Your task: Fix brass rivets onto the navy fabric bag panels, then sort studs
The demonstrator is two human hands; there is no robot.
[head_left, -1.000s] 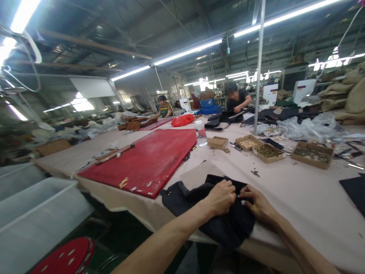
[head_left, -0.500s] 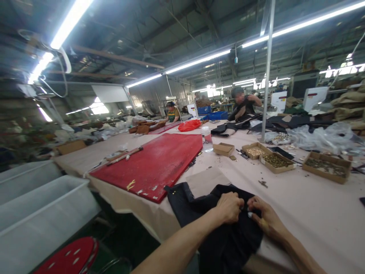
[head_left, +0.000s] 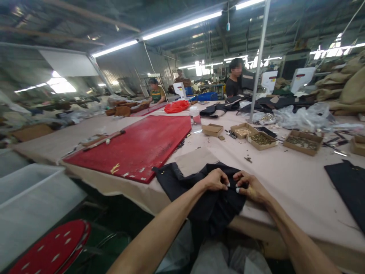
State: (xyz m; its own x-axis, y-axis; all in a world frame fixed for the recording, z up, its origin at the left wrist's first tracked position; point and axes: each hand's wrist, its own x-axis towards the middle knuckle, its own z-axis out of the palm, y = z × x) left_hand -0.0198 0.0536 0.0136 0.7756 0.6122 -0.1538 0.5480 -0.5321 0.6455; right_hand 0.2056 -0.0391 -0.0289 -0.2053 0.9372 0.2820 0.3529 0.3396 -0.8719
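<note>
A piece of black fabric (head_left: pixel 194 194) is bunched over the near edge of the table, part of it hanging down towards my lap. My left hand (head_left: pixel 217 179) pinches the cloth near its right side, thumb against fingers. Close by on the right, my right hand (head_left: pixel 252 186) pinches the same cloth, its fingers curled. White covering shows at the thumb tips. Whether a small part sits between the fingertips is hidden. A few tiny gold-coloured bits show at the fabric's far left corner.
Left of the cloth lies a red board (head_left: pixel 142 144) with a hammer (head_left: pixel 104 140) on it. Beyond are open boxes of small metal parts (head_left: pixel 261 140) and a clear bottle (head_left: pixel 195 121). More dark fabric (head_left: pixel 346 186) lies right. A metal pole (head_left: pixel 259 61) rises from the table; co-workers stand behind.
The view has tilted down and turned right, bringing the dark fabric at the right into sight. Both hands stay on the black fabric, and my fingertips have shifted slightly in their pinch.
</note>
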